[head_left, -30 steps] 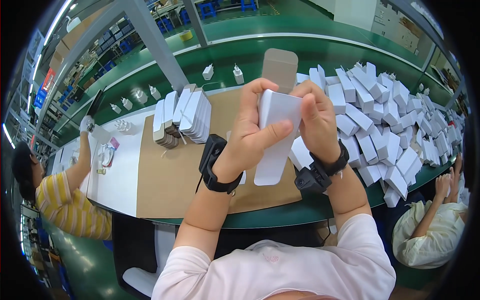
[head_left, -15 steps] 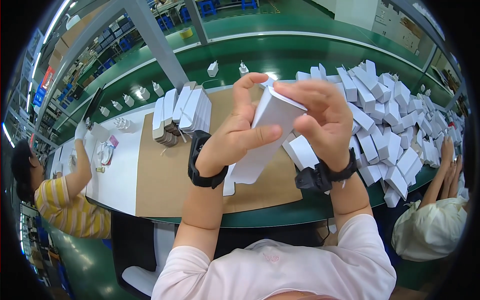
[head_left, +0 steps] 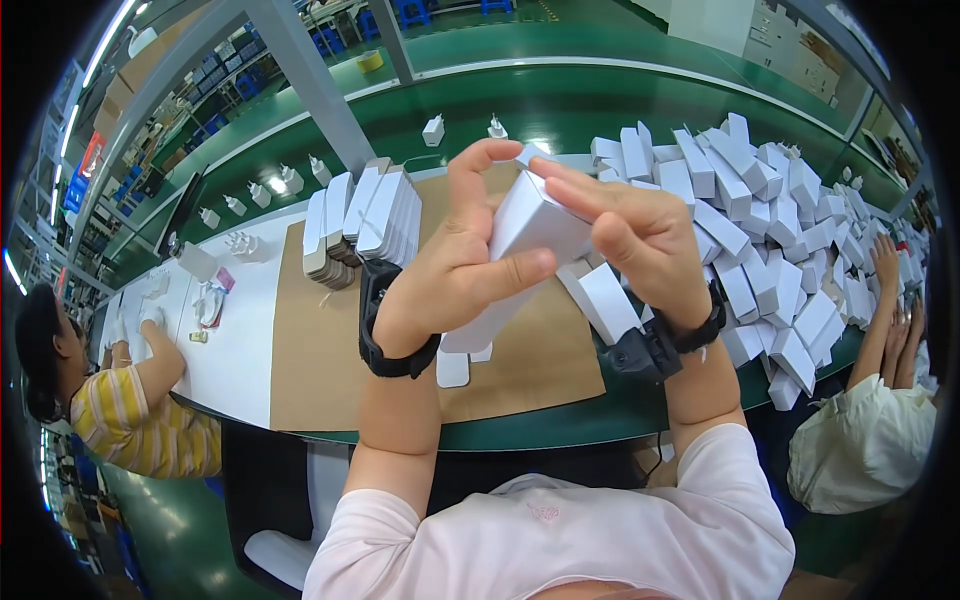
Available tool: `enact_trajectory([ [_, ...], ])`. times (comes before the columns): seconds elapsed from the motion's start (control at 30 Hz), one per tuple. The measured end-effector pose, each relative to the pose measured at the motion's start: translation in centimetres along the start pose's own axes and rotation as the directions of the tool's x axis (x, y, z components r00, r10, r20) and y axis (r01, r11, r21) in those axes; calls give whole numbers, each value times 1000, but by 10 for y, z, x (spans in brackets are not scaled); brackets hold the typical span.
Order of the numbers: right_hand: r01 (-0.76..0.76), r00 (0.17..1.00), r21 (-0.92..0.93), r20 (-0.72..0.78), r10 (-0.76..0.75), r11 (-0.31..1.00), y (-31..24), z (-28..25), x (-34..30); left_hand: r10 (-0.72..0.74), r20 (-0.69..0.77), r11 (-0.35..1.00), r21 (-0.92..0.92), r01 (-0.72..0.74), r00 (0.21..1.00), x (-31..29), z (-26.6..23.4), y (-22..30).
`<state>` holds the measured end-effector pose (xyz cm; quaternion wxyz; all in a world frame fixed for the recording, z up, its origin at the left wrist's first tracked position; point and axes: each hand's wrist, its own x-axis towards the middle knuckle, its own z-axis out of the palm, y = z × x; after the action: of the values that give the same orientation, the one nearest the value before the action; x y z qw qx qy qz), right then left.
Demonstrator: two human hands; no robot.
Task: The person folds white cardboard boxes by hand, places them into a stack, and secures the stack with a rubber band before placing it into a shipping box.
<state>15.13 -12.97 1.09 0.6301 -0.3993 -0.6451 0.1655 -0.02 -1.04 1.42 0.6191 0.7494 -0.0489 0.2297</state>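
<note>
My left hand [head_left: 440,285] is wrapped round a slim white carton [head_left: 530,215], its thumb across the near side and its index finger raised past the upper end. The carton stands tilted over the table, upper end leaning away to the right. Against that end lie the outstretched fingers of my right hand [head_left: 655,240], its thumb apart near the carton's right corner. Under the carton, a white flat piece [head_left: 453,371] shows on the brown sheet [head_left: 330,370]. Another white carton [head_left: 608,303] lies beneath my right hand.
Stacks of flat folded cartons [head_left: 388,215] stand left of my hands. A big heap of white cartons [head_left: 765,240] fills the right. White plug adapters [head_left: 433,130] dot the green surface beyond. Co-workers sit at left, in a yellow striped shirt [head_left: 150,425], and at right, in pale clothing [head_left: 860,450].
The carton's upper end has turned and shows a squarer end face. My right fingers have slid onto that end. The left co-worker's raised arm has come down to the table.
</note>
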Motion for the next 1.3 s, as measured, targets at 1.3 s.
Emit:
enact_trajectory([
  [1.3,-38,717,-617,-565,-409,786,-32,-69,-14,-324,-643,345,603,720,694,-71,-27,-138],
])
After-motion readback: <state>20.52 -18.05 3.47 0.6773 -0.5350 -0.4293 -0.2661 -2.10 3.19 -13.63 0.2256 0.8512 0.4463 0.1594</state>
